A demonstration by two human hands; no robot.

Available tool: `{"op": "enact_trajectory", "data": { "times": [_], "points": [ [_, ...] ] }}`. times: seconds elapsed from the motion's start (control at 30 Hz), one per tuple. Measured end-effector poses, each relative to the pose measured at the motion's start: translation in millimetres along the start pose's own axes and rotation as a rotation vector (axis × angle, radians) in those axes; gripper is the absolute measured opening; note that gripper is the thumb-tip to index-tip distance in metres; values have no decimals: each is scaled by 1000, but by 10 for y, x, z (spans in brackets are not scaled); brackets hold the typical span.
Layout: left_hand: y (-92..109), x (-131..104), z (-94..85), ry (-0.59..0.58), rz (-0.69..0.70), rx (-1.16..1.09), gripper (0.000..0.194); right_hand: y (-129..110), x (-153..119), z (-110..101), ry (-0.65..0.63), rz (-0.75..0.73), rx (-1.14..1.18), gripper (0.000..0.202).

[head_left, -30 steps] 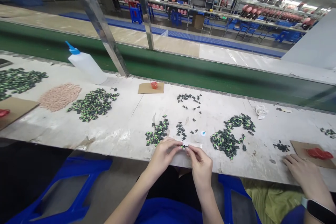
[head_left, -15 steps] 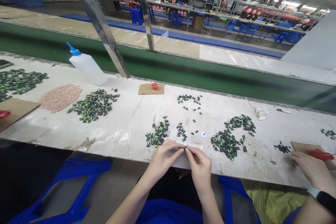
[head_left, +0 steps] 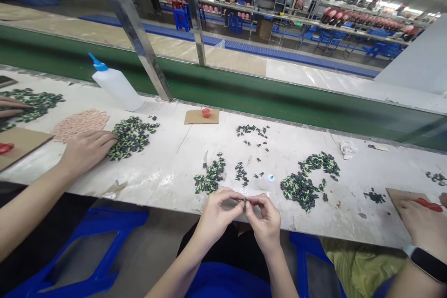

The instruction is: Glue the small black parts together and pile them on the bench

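My left hand point(head_left: 220, 208) and my right hand point(head_left: 264, 220) meet at the table's front edge, thumbs and fingertips pinched together. Between them is a small dark piece point(head_left: 245, 200), mostly covered by the fingertips; its exact kind is too small to make out. Just beyond my left hand lies a pile of small black-and-green parts point(head_left: 210, 175). A little group of black parts point(head_left: 240, 174) sits ahead of the fingertips. To its right stands a small bottle with a blue tip point(head_left: 271, 178). Right of my right hand spreads a larger black-and-green pile point(head_left: 301, 191).
A white squeeze bottle point(head_left: 118, 88) with a blue nozzle stands at back left. Left of it are pink pieces point(head_left: 82, 122) and a co-worker's hand point(head_left: 87, 151) on another pile. A red cup point(head_left: 206, 112) rests on cardboard. Another person's hand point(head_left: 424, 223) is at far right.
A co-worker's hands have come in from the left onto the piles. The hand at far right has moved onto the red item. My hands stay together, fingers slightly shifted around the small piece.
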State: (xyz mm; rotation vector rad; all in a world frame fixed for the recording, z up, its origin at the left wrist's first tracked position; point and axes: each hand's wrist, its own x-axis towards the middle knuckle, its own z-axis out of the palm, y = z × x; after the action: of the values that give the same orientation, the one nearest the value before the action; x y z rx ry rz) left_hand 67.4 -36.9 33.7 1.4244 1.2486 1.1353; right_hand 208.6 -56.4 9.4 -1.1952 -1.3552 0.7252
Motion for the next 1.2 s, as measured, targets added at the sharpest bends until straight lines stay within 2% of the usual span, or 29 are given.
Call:
{"op": "enact_trajectory", "data": {
  "times": [0.17, 0.27, 0.33, 0.4, 0.47, 0.57, 0.63, 0.7, 0.8, 0.9, 1.0, 1.13, 1.2],
  "points": [
    [-23, -55, 45, 3, 50, 91, 7, 28, -20, -40, -20, -75, -47, 4],
    [-76, -70, 102, -74, 66, 174, 8, 45, -18, -149, -62, -122, -120, 7],
    [-135, -60, 119, -144, 70, 249, 17, 71, -12, -269, -73, -137, -198, 8],
    [-206, -27, 90, -174, 92, 344, 34, 110, 0, -419, -18, -138, -310, 10],
    [-277, 32, 9, -119, 131, 462, 37, 155, 23, -569, 129, -141, -455, 12],
    [-350, 151, -157, 93, 152, 670, 22, 222, 77, -696, 360, -167, -664, 22],
    [-367, 228, -246, 174, 139, 775, 18, 269, 122, -672, 372, -197, -739, 32],
    [-365, 289, -295, 176, 127, 832, 15, 325, 171, -569, 292, -204, -759, 43],
    [-342, 345, -306, 145, 102, 853, 14, 402, 246, -378, 199, -142, -738, 47],
    [-309, 352, -277, 120, 88, 816, 15, 420, 295, -279, 181, -63, -647, 35],
    [-284, 318, -210, 34, 96, 732, 11, 357, 283, -298, 116, 36, -436, 28],
    [-309, 254, -71, -52, 90, 682, 10, 250, 211, -365, 4, 251, -157, 32],
    [-349, 229, -24, -66, 82, 662, 9, 232, 183, -381, 25, 283, -74, 32]
  ]
}}
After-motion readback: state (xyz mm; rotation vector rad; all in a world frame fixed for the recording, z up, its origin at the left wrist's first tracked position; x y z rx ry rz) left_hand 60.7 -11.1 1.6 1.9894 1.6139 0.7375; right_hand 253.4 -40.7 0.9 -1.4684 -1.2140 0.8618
